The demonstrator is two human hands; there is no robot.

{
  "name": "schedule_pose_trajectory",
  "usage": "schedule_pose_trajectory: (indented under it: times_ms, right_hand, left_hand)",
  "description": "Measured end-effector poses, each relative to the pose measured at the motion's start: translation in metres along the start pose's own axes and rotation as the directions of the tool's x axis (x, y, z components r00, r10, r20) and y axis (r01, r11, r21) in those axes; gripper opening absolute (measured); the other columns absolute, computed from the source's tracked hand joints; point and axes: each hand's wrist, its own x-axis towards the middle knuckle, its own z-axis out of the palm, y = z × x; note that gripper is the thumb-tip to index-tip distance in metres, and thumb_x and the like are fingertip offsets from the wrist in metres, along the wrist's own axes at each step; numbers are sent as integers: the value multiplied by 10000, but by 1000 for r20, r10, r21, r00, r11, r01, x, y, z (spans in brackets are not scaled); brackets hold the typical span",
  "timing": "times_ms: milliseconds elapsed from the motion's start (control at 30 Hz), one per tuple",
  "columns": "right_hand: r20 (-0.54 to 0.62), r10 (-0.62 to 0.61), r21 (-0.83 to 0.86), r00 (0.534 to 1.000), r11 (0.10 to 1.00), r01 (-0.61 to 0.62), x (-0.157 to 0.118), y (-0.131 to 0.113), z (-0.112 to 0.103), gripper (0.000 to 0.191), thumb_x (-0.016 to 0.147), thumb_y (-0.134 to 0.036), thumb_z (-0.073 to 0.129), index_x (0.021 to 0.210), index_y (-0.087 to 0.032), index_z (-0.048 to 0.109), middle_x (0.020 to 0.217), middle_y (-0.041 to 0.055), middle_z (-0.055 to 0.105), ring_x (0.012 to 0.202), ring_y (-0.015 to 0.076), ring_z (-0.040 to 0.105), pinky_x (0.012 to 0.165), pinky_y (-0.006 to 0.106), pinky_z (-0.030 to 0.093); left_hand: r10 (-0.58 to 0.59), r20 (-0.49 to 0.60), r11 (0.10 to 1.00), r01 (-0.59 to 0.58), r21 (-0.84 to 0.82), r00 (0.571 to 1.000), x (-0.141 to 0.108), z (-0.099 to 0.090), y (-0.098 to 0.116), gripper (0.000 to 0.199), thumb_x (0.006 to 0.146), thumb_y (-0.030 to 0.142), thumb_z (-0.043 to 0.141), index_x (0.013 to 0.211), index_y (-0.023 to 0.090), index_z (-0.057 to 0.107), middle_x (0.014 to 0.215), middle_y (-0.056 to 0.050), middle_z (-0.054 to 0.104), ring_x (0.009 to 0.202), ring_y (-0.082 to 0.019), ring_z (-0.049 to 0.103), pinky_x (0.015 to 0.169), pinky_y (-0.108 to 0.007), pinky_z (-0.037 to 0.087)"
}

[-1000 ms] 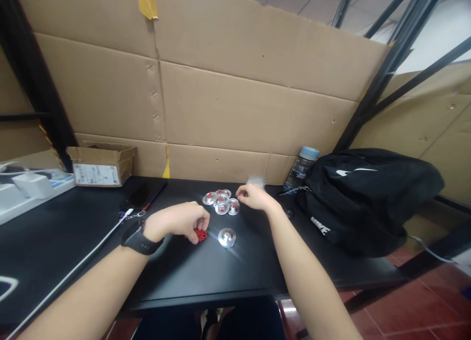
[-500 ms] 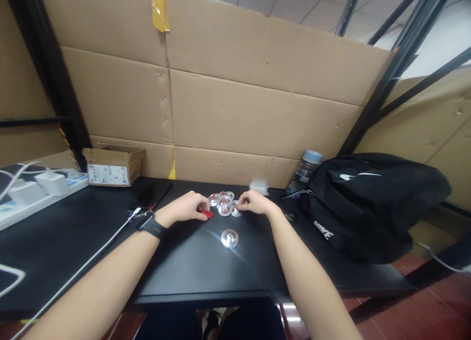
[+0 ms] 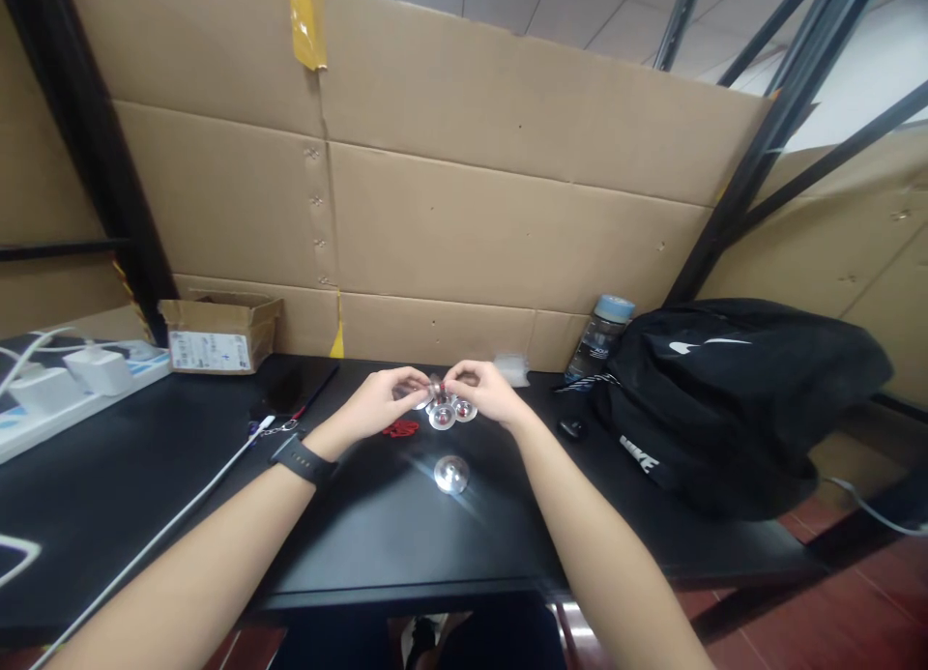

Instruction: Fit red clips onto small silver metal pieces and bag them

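My left hand (image 3: 388, 399) and my right hand (image 3: 484, 392) meet over a cluster of small shiny cymbals with raised centres. Between the fingertips of both hands is one small cymbal (image 3: 436, 388), tilted up and partly covered by fingers, with a bit of red at it. Just below lie another cymbal (image 3: 442, 417) and, beside it under my right hand, a further cymbal (image 3: 465, 411) with red at its middle. A bundle of red cord (image 3: 401, 427) rests on the table below my left fingers. Nearer to me a single cymbal (image 3: 451, 475) lies apart.
On the black table (image 3: 362, 544), a power strip (image 3: 145, 368) with chargers and an open cardboard box (image 3: 217, 336) stand left, near a white cable (image 3: 195, 491). At right are a bottle (image 3: 598, 339), a black backpack (image 3: 739, 409) and a small black object (image 3: 572, 427). Cardboard (image 3: 507, 225) walls the back.
My left hand has let go of the red cord and moved right to the cymbals. My right hand has shifted left from the right-hand cymbal, and both hands now hold one cymbal.
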Motion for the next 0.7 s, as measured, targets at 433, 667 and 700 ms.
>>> schedule_pose_trajectory:
  times_ms: [433,667,700]
  right_hand:
    - [-68,48,246,997,969,-30,-5,-11,36,312,790,-457,745,866,-184,616,961,43,697,577,101,608,509,223,498]
    - [-32,96,303,995,950,-82,-5,-7,47,329,767,-460,780,860,-184,626,861,47,705,703,148,675,539,206,480]
    - [-24,96,314,995,946,-84,-6,-8,47,334,762,-461,784,869,-186,627,852,44,705,702,149,676,529,201,469]
  left_hand:
    - [23,-117,1000,-23,-1,993,-3,1,9,207,852,367,682,924,174,705,908,-58,759,815,-197,711,763,-299,558]
    - [17,-180,1000,-17,-3,984,-3,0,5,126,802,288,684,813,163,674,775,-33,729,710,-166,682,683,-256,537]
    - [7,-182,1000,-11,-21,983,-3,0,6,132,794,291,691,812,162,671,769,-32,726,705,-165,681,680,-254,538]
